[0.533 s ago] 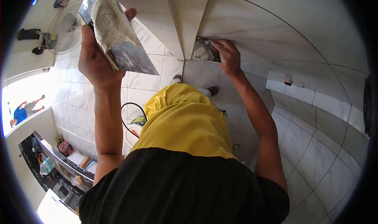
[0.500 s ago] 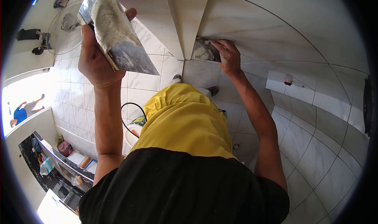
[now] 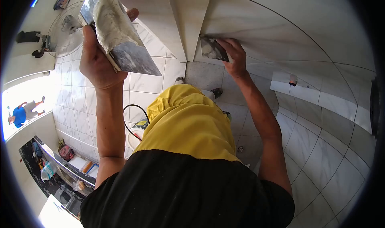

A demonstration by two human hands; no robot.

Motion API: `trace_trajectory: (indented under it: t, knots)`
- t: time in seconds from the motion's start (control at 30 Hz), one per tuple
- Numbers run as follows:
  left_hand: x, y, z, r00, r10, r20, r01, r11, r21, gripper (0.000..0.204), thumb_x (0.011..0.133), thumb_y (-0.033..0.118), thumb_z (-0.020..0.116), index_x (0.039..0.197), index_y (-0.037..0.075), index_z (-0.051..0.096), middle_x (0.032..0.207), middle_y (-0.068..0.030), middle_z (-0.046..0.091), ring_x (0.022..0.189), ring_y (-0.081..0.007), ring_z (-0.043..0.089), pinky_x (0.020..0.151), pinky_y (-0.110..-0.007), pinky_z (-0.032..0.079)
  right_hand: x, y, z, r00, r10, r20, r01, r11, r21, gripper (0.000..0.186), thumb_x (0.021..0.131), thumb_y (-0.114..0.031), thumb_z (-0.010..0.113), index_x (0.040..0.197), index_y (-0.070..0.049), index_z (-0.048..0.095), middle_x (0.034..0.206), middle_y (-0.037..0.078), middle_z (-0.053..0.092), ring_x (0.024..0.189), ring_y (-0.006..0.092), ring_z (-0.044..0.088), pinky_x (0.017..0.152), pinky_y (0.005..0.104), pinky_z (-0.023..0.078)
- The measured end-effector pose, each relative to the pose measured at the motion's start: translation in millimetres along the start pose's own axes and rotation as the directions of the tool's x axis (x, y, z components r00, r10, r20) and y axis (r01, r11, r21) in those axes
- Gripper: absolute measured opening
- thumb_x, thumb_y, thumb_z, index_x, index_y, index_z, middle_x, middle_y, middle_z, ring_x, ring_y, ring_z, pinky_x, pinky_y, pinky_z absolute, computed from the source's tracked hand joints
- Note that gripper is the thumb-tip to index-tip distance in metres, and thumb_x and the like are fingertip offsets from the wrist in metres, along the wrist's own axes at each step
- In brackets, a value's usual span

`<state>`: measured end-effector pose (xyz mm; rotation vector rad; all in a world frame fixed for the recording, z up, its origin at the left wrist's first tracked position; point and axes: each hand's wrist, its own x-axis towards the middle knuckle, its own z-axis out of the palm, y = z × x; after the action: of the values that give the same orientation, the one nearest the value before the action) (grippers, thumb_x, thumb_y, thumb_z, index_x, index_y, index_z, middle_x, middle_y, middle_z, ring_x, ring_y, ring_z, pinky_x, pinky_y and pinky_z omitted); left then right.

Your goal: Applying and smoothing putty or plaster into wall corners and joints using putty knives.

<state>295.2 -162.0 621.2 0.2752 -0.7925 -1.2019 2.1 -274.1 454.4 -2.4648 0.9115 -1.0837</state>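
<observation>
On the left, my left hand (image 3: 98, 61) grips a flat metal plastering trowel (image 3: 134, 59), its blade held up and tilted. A thick heap of white putty (image 3: 114, 21) covers much of that blade. Farther right, my right hand (image 3: 232, 57) is closed on a smaller metal putty knife (image 3: 212, 49) with white smears on its face. That blade lies against or very close to the pale wall (image 3: 256, 25), beside the corner of the door frame (image 3: 188, 19). The putty knife's handle is hidden by my fingers.
A white bucket (image 3: 134, 140) with a black handle stands by my left leg. A wire fan (image 3: 68, 27) is at the upper left. Beyond the doorway is a person in a blue top (image 3: 20, 116). A dark counter (image 3: 48, 168) holds assorted items at lower left.
My right hand has shifted slightly with the putty knife, whose blade is now tilted differently by the wall. The left hand and trowel stay put. The person outside has changed posture.
</observation>
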Motion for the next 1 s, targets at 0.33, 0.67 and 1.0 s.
trace_trajectory:
  t: [0.33,0.67,1.0]
  knots:
    - [-1,0,-5,1.0,-0.021,0.011,0.021,0.998,-0.062,0.054,0.098,0.035,0.022,0.135,-0.002,0.036,0.121,-0.0308,0.052,0.123,-0.0388,0.045,0.114,-0.049,0.014,12,-15,-18,1.0,0.0,0.008,0.0,1.0,0.014,0.061,0.054,0.005,0.073,0.112,-0.008,0.062,0.104,0.008,0.06,0.094,0.0274,0.058,0.081,0.0348,0.05]
    - [-1,1,-1,0.999,-0.037,0.034,0.041,0.99,-0.134,0.054,0.098,0.035,0.021,0.135,-0.003,0.034,0.123,-0.0334,0.049,0.123,-0.0393,0.044,0.114,-0.047,0.016,26,-30,-35,0.999,0.026,-0.028,-0.024,0.997,0.076,0.061,0.053,0.007,0.061,0.113,-0.006,0.063,0.102,0.013,0.06,0.093,0.03,0.058,0.083,0.0345,0.048]
    - [-2,0,-4,0.998,-0.029,0.062,0.04,0.984,-0.172,0.055,0.098,0.036,0.022,0.135,-0.003,0.034,0.122,-0.0358,0.047,0.123,-0.0401,0.044,0.114,-0.046,0.017,44,-46,-57,0.998,-0.018,-0.061,0.022,0.997,0.069,0.062,0.05,0.005,0.071,0.11,-0.007,0.063,0.1,0.009,0.06,0.091,0.0268,0.059,0.081,0.0336,0.05]
